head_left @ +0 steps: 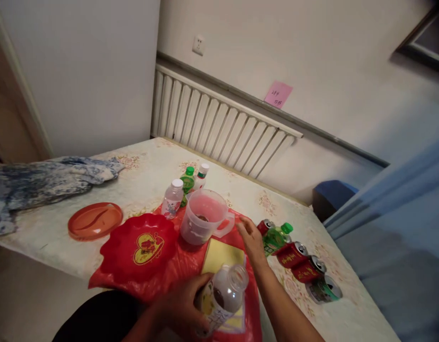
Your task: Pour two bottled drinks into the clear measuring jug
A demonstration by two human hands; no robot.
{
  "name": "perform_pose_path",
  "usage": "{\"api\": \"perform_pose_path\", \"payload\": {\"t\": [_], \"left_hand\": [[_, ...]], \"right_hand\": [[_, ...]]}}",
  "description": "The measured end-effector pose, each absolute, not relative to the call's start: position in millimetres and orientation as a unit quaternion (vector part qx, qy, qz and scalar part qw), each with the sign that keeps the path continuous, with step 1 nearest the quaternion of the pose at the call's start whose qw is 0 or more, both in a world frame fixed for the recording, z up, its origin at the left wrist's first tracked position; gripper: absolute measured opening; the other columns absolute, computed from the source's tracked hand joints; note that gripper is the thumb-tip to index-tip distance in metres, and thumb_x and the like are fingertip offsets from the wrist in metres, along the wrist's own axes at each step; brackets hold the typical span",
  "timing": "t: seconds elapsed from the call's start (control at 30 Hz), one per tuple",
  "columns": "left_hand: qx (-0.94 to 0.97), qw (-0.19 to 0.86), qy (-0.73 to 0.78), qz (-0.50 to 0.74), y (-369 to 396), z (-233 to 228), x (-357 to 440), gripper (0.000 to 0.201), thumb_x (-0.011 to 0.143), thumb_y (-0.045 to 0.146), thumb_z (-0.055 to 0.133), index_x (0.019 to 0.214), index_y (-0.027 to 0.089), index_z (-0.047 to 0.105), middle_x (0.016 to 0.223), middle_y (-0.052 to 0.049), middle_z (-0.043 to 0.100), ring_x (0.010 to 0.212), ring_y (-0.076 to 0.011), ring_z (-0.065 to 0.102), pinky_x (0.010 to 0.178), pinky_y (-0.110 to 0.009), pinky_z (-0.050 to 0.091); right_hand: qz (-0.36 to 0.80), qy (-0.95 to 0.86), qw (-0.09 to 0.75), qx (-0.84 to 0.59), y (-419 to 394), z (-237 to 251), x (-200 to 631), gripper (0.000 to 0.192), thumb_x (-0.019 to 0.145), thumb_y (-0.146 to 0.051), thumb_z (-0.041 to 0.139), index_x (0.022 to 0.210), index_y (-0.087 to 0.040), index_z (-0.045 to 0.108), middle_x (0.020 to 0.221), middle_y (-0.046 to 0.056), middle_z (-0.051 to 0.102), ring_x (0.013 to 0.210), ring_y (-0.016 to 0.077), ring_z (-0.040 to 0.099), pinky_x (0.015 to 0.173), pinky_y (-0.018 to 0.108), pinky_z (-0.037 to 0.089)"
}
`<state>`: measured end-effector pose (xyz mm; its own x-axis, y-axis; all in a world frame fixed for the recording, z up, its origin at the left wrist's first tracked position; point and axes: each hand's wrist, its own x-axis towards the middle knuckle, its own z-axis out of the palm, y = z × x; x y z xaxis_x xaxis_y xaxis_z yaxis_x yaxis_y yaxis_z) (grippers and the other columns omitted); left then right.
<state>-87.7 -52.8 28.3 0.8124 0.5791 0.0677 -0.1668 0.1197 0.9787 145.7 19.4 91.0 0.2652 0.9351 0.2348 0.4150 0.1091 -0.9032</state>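
Observation:
My left hand (183,304) is wrapped round a clear plastic bottle (229,289) with a patterned label. The bottle has no cap and is tilted, its mouth pointing up and to the right. My right hand (252,240) is just right of the handle of a translucent plastic measuring jug (196,230). Its fingers are apart, with nothing seen in them. A small amount of something dark shows inside the jug. Under the bottle lies a yellow cloth (222,254) on a red plastic sheet (187,259).
A red scalloped tray (114,251) and an orange lid (94,222) lie on the left. Behind the jug stand a white-capped bottle (172,199), a green-capped bottle (187,180) and another white-capped bottle (200,176). Several cans (310,269) and a green bottle (275,240) line the right.

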Motion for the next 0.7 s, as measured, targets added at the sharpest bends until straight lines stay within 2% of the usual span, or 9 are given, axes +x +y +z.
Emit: {"api": "perform_pose_path", "payload": {"t": [0.1, 0.17, 0.27, 0.37, 0.4, 0.47, 0.57, 0.7], "left_hand": [[0.556, 0.748, 0.207, 0.299, -72, 27, -93, 0.090, 0.051, 0.028, 0.085, 0.135, 0.026, 0.052, 0.125, -0.002, 0.065, 0.120, -0.0336, 0.055, 0.103, -0.046, 0.042], [0.536, 0.742, 0.247, 0.318, -86, 25, -95, 0.088, 0.052, 0.021, 0.081, 0.135, 0.027, 0.052, 0.127, -0.003, 0.065, 0.120, -0.0335, 0.055, 0.105, -0.047, 0.040], [0.511, 0.739, 0.284, 0.336, -106, 22, -96, 0.085, 0.055, 0.019, 0.077, 0.136, 0.026, 0.051, 0.128, -0.005, 0.064, 0.120, -0.0347, 0.055, 0.103, -0.050, 0.041], [0.485, 0.744, 0.292, 0.355, -125, 21, -93, 0.085, 0.057, 0.031, 0.080, 0.136, 0.023, 0.050, 0.127, -0.009, 0.064, 0.120, -0.0366, 0.054, 0.101, -0.049, 0.043], [0.481, 0.742, 0.295, 0.362, -130, 22, -91, 0.087, 0.057, 0.036, 0.082, 0.136, 0.022, 0.050, 0.127, -0.010, 0.064, 0.121, -0.0369, 0.054, 0.101, -0.049, 0.042], [0.480, 0.736, 0.302, 0.370, -140, 25, -88, 0.090, 0.056, 0.044, 0.084, 0.135, 0.020, 0.050, 0.127, -0.011, 0.063, 0.122, -0.0375, 0.053, 0.103, -0.047, 0.041], [0.490, 0.726, 0.310, 0.369, -151, 30, -85, 0.092, 0.054, 0.050, 0.086, 0.134, 0.020, 0.051, 0.125, -0.010, 0.065, 0.123, -0.0377, 0.052, 0.106, -0.048, 0.039], [0.495, 0.724, 0.299, 0.375, -158, 33, -78, 0.089, 0.057, 0.050, 0.085, 0.134, 0.022, 0.052, 0.125, -0.010, 0.065, 0.123, -0.0368, 0.052, 0.105, -0.047, 0.039]], "right_hand": [[0.262, -0.527, 0.481, -0.650, -6, 69, 168, 0.044, 0.075, -0.044, 0.060, 0.108, -0.015, 0.065, 0.073, 0.001, 0.064, 0.067, 0.0198, 0.060, 0.065, 0.031, 0.049], [0.268, -0.526, 0.467, -0.658, -26, 51, 173, 0.038, 0.070, -0.036, 0.061, 0.100, -0.014, 0.068, 0.064, -0.001, 0.060, 0.059, 0.0186, 0.056, 0.061, 0.031, 0.048], [0.278, -0.537, 0.447, -0.660, -50, 28, 167, 0.042, 0.060, -0.026, 0.066, 0.101, -0.015, 0.069, 0.074, 0.002, 0.064, 0.059, 0.0175, 0.055, 0.059, 0.030, 0.048], [0.234, -0.595, 0.394, -0.660, -63, 16, 154, 0.056, 0.059, -0.023, 0.070, 0.114, -0.016, 0.068, 0.094, 0.007, 0.066, 0.077, 0.0215, 0.061, 0.075, 0.033, 0.050], [0.208, -0.622, 0.366, -0.660, -66, 15, 150, 0.055, 0.061, -0.023, 0.071, 0.115, -0.017, 0.067, 0.098, 0.008, 0.065, 0.085, 0.0234, 0.062, 0.082, 0.034, 0.049], [0.163, -0.658, 0.320, -0.661, -69, 17, 143, 0.043, 0.065, -0.023, 0.070, 0.108, -0.019, 0.070, 0.099, 0.009, 0.064, 0.094, 0.0261, 0.061, 0.088, 0.036, 0.047], [0.154, -0.661, 0.314, -0.664, -72, 23, 138, 0.025, 0.068, -0.021, 0.067, 0.092, -0.020, 0.072, 0.091, 0.008, 0.062, 0.090, 0.0267, 0.060, 0.085, 0.037, 0.047], [0.165, -0.652, 0.348, -0.653, -85, 34, 142, 0.024, 0.068, -0.015, 0.065, 0.090, -0.020, 0.070, 0.089, 0.006, 0.061, 0.083, 0.0234, 0.061, 0.077, 0.032, 0.050]]}}
